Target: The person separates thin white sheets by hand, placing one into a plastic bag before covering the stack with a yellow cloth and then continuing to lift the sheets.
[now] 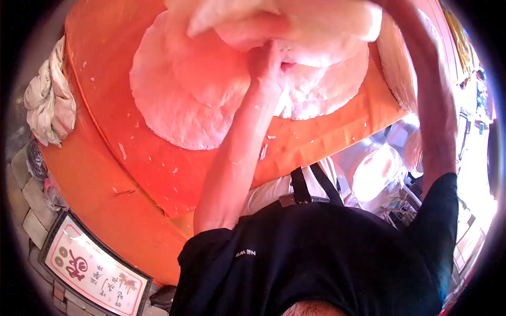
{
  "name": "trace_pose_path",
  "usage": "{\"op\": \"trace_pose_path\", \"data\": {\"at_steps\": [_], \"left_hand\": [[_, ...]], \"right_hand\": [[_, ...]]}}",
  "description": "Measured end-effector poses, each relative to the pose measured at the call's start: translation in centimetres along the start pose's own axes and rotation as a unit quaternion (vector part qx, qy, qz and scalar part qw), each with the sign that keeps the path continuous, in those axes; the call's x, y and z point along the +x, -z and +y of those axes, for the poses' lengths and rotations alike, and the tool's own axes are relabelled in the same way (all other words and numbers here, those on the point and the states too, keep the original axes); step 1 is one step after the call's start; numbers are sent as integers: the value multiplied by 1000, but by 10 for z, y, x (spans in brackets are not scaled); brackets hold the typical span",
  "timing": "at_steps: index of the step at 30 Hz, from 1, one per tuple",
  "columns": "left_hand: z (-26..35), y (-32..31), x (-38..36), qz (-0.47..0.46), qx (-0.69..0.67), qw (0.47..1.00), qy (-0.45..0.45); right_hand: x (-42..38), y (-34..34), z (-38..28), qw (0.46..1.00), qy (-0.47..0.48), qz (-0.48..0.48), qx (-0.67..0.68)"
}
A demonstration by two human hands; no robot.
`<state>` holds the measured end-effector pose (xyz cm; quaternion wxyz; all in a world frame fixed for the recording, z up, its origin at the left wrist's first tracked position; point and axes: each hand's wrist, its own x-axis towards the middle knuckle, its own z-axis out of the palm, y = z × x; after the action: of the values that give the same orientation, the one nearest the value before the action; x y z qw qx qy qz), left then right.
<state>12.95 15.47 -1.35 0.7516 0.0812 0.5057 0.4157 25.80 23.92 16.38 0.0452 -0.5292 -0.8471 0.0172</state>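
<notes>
Several large, thin, round pale sheets [184, 105] lie overlapped on an orange-covered table [158, 181]. My left hand [266, 63] is at the upper middle of the head view, among the sheets. A raised, folded pale sheet [327, 26], blurred by motion, hangs just above and beside it. The fingers of my left hand are mostly hidden, so their grip is unclear. My right forearm reaches up along the right side and leaves the frame at the top; my right hand is out of sight.
A crumpled whitish cloth [51, 97] hangs at the table's left edge. Below it, a framed sign with writing [95, 268] stands over paving. Another pale round sheet [398, 63] is at the right edge. A shiny round object [377, 171] sits below the table's right side.
</notes>
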Motion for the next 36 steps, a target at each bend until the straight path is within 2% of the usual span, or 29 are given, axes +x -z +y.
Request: {"op": "trace_pose_path", "data": {"at_steps": [2, 5, 9, 10, 11, 13, 14, 15, 17, 18, 19, 21, 22, 23, 24, 26, 29, 30, 34, 36], "left_hand": [[-3, 7, 4, 8, -13, 1000, -1], [-4, 1, -33, 5, -81, 995, -55], [-3, -4, -76, 16, -52, 997, -57], [-3, -1, -84, 17, -47, 995, -82], [-4, 3, -84, 19, -48, 996, -75], [-12, 17, -86, 27, -49, 997, -58], [-18, 22, -80, 17, -57, 998, -19], [-18, 18, -80, 38, -55, 998, -6], [-24, 13, -74, 34, -44, 997, -59], [-27, 16, -77, 42, -46, 995, -82], [-28, 14, -80, 45, -49, 993, -101], [-16, 7, -80, 31, -78, 987, -139], [-9, 9, -85, 42, -71, 985, -155], [-3, 15, -89, 55, -61, 982, -171], [-1, 26, -89, 60, -8, 983, -172], [-15, 34, -93, 37, 2, 988, -151], [-26, 13, -114, 35, 9, 991, -131], [-29, 15, -114, 23, 15, 990, -137], [-26, 24, -116, 30, 114, 985, -124], [-29, 17, -124, 47, 202, 955, -211]], "right_hand": [[3, 20, 4, 999, -28, 25, -18], [-1, 54, 0, 993, -45, 102, -38], [-22, 71, -35, 974, -54, 220, 8], [-29, 62, -47, 975, -68, 209, 41], [-39, 41, -52, 984, -93, 137, 60], [-72, -31, -30, 998, -7, -31, -45], [-80, -66, -25, 999, -9, -40, -12], [-76, -81, -29, 998, 52, 12, 42], [-81, -73, -23, 998, 6, -53, -35], [-80, -79, -2, 996, 52, 61, -28], [-70, -29, -19, 994, -78, -74, -14], [-59, 27, -13, 996, -34, -54, -66], [-62, 12, 11, 994, -40, 31, 94], [-67, -11, 31, 960, -45, 115, 253], [-72, -21, 23, 973, -33, 93, 209], [-86, -40, -10, 991, -6, 42, 125], [-102, -65, -49, 999, 35, -29, -11], [-99, -70, -52, 993, 0, -118, 7], [-98, -41, -62, 998, 9, -59, 22], [-103, -55, -74, 990, -14, -132, 56]]}}
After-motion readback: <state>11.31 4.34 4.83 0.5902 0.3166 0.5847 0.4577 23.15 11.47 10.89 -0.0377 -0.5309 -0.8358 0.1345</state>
